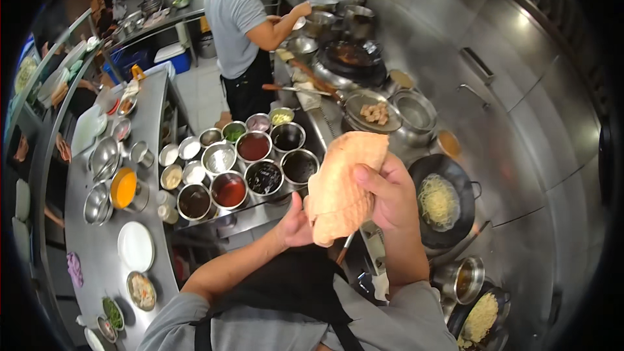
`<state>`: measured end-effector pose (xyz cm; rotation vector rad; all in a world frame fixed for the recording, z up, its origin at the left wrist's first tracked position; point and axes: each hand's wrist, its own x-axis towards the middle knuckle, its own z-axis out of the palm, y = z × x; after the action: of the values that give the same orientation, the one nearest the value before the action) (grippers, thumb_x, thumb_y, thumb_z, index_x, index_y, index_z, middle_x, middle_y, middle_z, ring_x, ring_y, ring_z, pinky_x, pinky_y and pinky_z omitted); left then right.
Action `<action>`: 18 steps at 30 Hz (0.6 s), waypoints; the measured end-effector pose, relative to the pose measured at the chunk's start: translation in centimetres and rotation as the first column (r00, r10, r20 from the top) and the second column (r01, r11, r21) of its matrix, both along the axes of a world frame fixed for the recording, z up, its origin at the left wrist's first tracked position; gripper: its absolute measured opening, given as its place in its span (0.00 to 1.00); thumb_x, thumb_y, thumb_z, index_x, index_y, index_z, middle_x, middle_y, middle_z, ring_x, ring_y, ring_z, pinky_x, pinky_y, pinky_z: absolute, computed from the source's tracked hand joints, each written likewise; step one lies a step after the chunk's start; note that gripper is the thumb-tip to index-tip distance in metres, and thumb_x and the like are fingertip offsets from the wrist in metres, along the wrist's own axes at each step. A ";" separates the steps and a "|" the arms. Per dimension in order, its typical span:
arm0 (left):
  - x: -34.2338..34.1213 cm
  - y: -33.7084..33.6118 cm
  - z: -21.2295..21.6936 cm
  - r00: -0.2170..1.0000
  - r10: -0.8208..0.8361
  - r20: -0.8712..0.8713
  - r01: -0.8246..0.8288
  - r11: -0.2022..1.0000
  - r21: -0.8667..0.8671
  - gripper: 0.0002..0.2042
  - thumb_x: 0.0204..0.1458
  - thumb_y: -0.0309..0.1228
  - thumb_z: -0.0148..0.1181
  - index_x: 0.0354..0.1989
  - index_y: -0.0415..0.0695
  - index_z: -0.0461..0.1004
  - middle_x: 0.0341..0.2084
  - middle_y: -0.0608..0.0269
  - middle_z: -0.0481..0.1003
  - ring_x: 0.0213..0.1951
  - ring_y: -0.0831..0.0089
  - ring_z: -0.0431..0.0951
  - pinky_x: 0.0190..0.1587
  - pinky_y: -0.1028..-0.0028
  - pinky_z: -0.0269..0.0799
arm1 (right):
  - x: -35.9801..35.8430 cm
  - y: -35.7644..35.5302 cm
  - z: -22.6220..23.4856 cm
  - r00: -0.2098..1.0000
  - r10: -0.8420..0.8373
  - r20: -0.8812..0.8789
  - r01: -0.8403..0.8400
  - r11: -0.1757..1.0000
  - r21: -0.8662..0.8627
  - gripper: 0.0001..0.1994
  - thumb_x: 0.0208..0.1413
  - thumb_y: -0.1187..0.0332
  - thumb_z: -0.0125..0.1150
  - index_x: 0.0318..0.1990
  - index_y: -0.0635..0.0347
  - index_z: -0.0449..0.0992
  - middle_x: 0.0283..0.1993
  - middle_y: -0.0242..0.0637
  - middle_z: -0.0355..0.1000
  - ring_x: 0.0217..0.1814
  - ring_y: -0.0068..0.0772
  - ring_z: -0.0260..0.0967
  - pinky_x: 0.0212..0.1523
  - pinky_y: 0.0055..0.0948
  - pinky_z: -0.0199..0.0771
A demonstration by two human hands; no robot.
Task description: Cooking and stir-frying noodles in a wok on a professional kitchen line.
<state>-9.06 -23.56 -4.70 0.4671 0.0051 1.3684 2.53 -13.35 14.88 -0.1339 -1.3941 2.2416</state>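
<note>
A folded peach-orange cloth [344, 188] is held up in front of my chest. At its right edge my right hand [393, 195] is closed, the thumb pressed on the front and the fingers behind. My left hand [297, 227] is at the lower left edge of the cloth, thumb raised, with its fingertips hidden behind the fabric; it appears to grip that edge. Just right of the cloth, a dark wok [445, 218] holds pale noodles [437, 201]. Beyond it, a strainer [370, 112] carries browned chunks of food.
Metal pots of sauces [229, 190] and seasonings stand ahead on the left. A steel counter [104, 247] at left bears a white plate [136, 247] and bowls. A co-worker [240, 32] stands at the far stove. Another wok with noodles [481, 317] sits at lower right.
</note>
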 end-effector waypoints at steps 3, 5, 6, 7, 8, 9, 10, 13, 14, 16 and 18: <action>-0.6 0.0 2.9 0.999 0.035 0.023 -0.034 0.998 -0.046 0.50 0.46 0.69 0.48 0.71 0.49 0.45 0.69 0.57 0.51 0.69 0.58 0.53 0.69 0.53 0.50 | 1.6 0.9 0.5 0.992 -0.128 -0.008 0.128 0.992 0.015 0.19 0.56 0.72 0.60 0.54 0.69 0.68 0.49 0.41 0.74 0.49 0.32 0.74 0.52 0.31 0.74; -1.7 -0.1 2.1 0.998 -0.054 0.039 0.060 0.986 -0.157 0.45 0.50 0.64 0.50 0.71 0.49 0.46 0.69 0.58 0.51 0.69 0.60 0.52 0.69 0.54 0.48 | 2.8 1.2 0.7 0.986 -0.169 -0.016 0.169 0.985 0.027 0.20 0.55 0.72 0.60 0.55 0.69 0.68 0.50 0.42 0.74 0.49 0.33 0.74 0.52 0.32 0.74; -2.2 -0.1 0.5 0.999 -0.042 0.026 0.047 0.973 -0.227 0.39 0.54 0.55 0.54 0.69 0.45 0.50 0.66 0.56 0.57 0.67 0.59 0.58 0.68 0.55 0.53 | 3.5 1.3 0.6 0.967 -0.252 -0.028 0.253 0.965 0.063 0.20 0.55 0.72 0.61 0.54 0.69 0.68 0.50 0.42 0.74 0.49 0.33 0.74 0.52 0.32 0.74; -2.9 0.0 0.7 0.997 -0.067 0.023 0.071 0.971 -0.228 0.39 0.54 0.55 0.54 0.69 0.45 0.50 0.66 0.56 0.57 0.67 0.59 0.58 0.68 0.55 0.53 | 4.5 1.5 0.6 0.938 -0.344 -0.043 0.347 0.933 0.098 0.20 0.55 0.72 0.61 0.54 0.69 0.68 0.50 0.42 0.74 0.49 0.33 0.74 0.52 0.32 0.74; -3.9 0.4 1.1 0.996 -0.015 -0.091 -0.011 0.960 -0.280 0.36 0.56 0.50 0.55 0.67 0.43 0.53 0.63 0.54 0.61 0.64 0.59 0.63 0.65 0.57 0.59 | 5.4 1.9 0.6 0.931 -0.361 -0.045 0.364 0.926 0.097 0.20 0.55 0.72 0.61 0.54 0.69 0.68 0.50 0.42 0.74 0.49 0.33 0.74 0.52 0.32 0.74; -4.9 0.7 1.6 0.978 0.033 -0.207 -0.099 0.942 -0.321 0.32 0.58 0.45 0.56 0.65 0.40 0.55 0.60 0.52 0.65 0.61 0.59 0.68 0.63 0.58 0.64 | 6.3 2.3 0.5 0.883 -0.468 -0.041 0.469 0.877 0.101 0.18 0.55 0.72 0.61 0.52 0.68 0.69 0.47 0.40 0.74 0.47 0.31 0.74 0.51 0.31 0.74; -5.9 0.5 3.4 0.955 0.084 -0.285 -0.188 0.914 -0.360 0.28 0.58 0.39 0.57 0.62 0.37 0.59 0.54 0.51 0.70 0.54 0.60 0.74 0.57 0.61 0.72 | 7.4 2.7 0.2 0.819 -0.572 -0.036 0.572 0.813 0.104 0.16 0.55 0.72 0.61 0.50 0.68 0.70 0.45 0.39 0.75 0.46 0.29 0.74 0.49 0.29 0.75; -7.9 0.7 4.5 0.791 0.196 -0.579 -0.344 0.926 -0.157 0.24 0.60 0.35 0.55 0.62 0.38 0.60 0.55 0.57 0.70 0.53 0.66 0.74 0.58 0.67 0.69 | 11.2 4.4 -3.6 0.660 -0.745 0.095 0.718 0.663 0.211 0.12 0.55 0.74 0.61 0.45 0.65 0.72 0.41 0.35 0.76 0.41 0.24 0.74 0.44 0.25 0.75; -7.8 0.7 5.2 0.794 0.178 -0.581 -0.328 0.930 -0.164 0.24 0.60 0.35 0.55 0.62 0.38 0.60 0.55 0.57 0.70 0.53 0.66 0.74 0.58 0.67 0.69 | 10.7 3.6 -4.1 0.586 -0.802 0.117 0.772 0.596 0.221 0.08 0.54 0.76 0.61 0.41 0.64 0.73 0.37 0.31 0.75 0.37 0.20 0.72 0.41 0.21 0.73; -6.9 0.5 7.0 0.515 0.221 -0.828 -0.415 0.910 -0.015 0.22 0.63 0.35 0.52 0.62 0.37 0.61 0.54 0.61 0.70 0.52 0.73 0.72 0.57 0.71 0.67 | 9.2 1.8 -4.8 0.512 -0.845 0.157 0.751 0.529 0.395 0.07 0.54 0.76 0.61 0.41 0.63 0.74 0.35 0.30 0.74 0.36 0.19 0.71 0.41 0.20 0.72; -5.0 0.9 7.4 0.542 0.227 -0.809 -0.376 0.927 0.009 0.22 0.63 0.35 0.50 0.62 0.37 0.60 0.54 0.62 0.70 0.53 0.75 0.71 0.57 0.73 0.66 | 6.6 -0.5 -5.9 0.479 -0.856 0.192 0.625 0.487 0.610 0.08 0.53 0.78 0.59 0.42 0.63 0.74 0.35 0.30 0.73 0.35 0.20 0.70 0.39 0.22 0.70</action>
<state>-14.04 -22.65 2.66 0.9496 1.0021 1.3670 9.10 -13.85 8.98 -1.0145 -1.6136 1.0747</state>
